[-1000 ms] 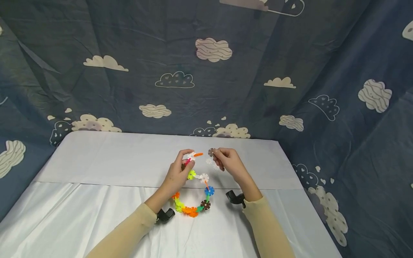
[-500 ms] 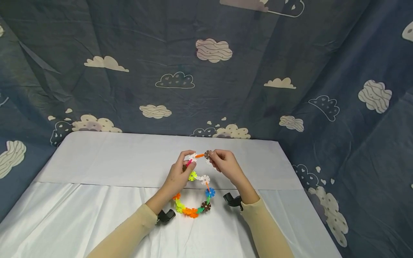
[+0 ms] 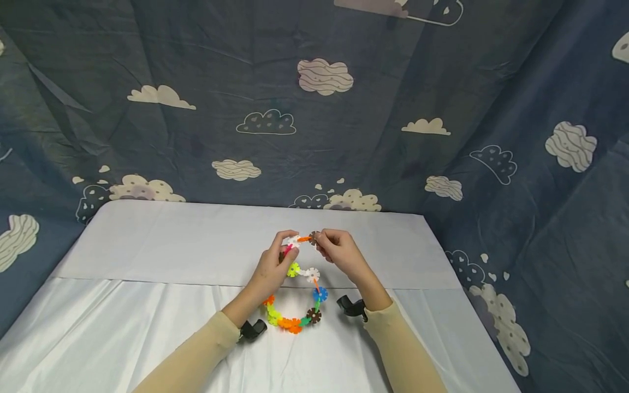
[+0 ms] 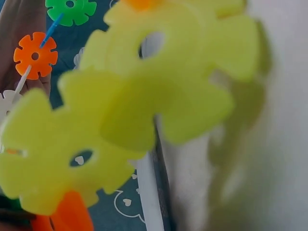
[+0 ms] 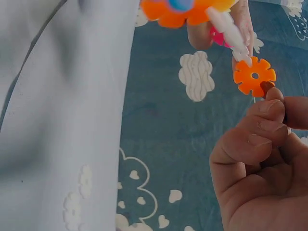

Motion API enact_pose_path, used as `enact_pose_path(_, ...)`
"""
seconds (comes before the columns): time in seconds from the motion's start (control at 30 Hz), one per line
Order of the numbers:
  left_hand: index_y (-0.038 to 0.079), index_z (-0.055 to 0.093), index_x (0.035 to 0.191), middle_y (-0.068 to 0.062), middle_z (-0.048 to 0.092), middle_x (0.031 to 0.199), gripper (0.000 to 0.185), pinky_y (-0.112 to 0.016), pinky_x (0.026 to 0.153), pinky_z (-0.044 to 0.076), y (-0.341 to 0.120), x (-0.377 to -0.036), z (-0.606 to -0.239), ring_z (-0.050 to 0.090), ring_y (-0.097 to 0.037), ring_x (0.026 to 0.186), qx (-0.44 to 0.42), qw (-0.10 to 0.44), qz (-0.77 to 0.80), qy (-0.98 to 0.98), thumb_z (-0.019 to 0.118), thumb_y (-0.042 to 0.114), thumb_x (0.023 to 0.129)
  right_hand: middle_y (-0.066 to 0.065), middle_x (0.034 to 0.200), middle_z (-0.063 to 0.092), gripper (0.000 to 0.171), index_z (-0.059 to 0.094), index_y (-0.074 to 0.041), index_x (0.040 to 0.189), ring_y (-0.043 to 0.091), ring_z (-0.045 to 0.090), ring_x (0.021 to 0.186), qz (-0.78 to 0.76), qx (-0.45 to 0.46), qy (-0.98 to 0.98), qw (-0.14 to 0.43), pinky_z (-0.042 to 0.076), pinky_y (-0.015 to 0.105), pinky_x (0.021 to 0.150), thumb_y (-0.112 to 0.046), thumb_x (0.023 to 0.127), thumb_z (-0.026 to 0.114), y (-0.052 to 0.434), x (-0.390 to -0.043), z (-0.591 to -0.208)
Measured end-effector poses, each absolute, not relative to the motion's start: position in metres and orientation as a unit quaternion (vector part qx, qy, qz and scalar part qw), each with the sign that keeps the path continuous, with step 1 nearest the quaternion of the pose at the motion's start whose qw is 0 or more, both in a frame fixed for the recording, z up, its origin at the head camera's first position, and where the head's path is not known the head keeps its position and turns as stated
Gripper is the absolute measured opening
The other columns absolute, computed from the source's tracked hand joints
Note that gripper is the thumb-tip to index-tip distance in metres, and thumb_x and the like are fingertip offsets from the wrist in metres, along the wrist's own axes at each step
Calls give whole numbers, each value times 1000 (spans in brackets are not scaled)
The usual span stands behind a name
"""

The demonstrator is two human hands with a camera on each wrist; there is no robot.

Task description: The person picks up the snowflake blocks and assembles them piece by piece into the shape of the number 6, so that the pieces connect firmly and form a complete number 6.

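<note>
A white-covered tabletop (image 3: 147, 245) fills the lower half of the head view, walled on three sides by a dark blue cloth backdrop (image 3: 196, 82) printed with pale clouds.

Left of centre, the left hand (image 3: 273, 266) is raised above the tabletop, its fingers pinched on the upper end of a chain of snowflake-shaped plastic discs (image 3: 295, 305). The chain curves into a near ring of orange, yellow-green, green, brown, blue and white discs; its lower part lies just above or on the cloth between the two forearms, and which of the two cannot be told. A small black wrist camera (image 3: 252, 329) sits at the left cuff. In the left wrist view, blurred yellow discs (image 4: 159, 96) crowd the lens and block most of the scene; a green disc (image 4: 71, 8) and an orange disc (image 4: 35, 55) show at the top left.

In the middle, the chain's free end carries an orange disc (image 3: 304, 238) (image 5: 254, 75), seen edge-on from the head camera.

To its right, the right hand (image 3: 339, 252) (image 5: 260, 159) pinches a brown disc (image 3: 313, 238) between thumb and curled fingers, touching the orange disc's edge. In the right wrist view the fingers hide nearly all of the brown piece. Both hands are close together, nearly meeting. A second black camera (image 3: 351, 307) sits at the right wrist.
</note>
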State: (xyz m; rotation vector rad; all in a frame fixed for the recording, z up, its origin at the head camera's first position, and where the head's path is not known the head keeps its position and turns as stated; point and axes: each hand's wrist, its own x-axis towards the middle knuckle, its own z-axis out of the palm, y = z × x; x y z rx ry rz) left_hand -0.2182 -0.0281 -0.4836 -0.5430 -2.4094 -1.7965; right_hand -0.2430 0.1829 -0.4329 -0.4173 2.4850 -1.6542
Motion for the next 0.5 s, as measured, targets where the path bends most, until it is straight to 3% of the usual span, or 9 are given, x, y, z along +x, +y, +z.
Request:
enact_pose_path(0.17,23,50,149,1,48,69,38,-23,60,39,-27,-218,-485,43,-10,61,-179,50,-576,-796,56,29,112,1,72,52,34,65,-5,86,14,41,60,-553,-136,818,84,37,23,57,-26,111,56,182,-242,-432)
enact_pose_path(0.3,21,48,150,1,49,68,39,-23,59,38,-27,-218,-486,43,-11,61,-171,48,-587,-790,55,27,112,0,72,53,39,65,-6,88,14,42,60,-552,-123,821,76,38,24,57,-35,112,54,181,-244,-433)
enact_pose_path(0.5,23,46,150,0,49,66,40,-22,56,36,-28,-219,-488,41,-12,59,-138,59,-608,-780,57,27,111,1,67,54,50,70,-6,98,14,43,57,-553,-82,829,12,38,27,54,-49,112,50,196,-255,-442)
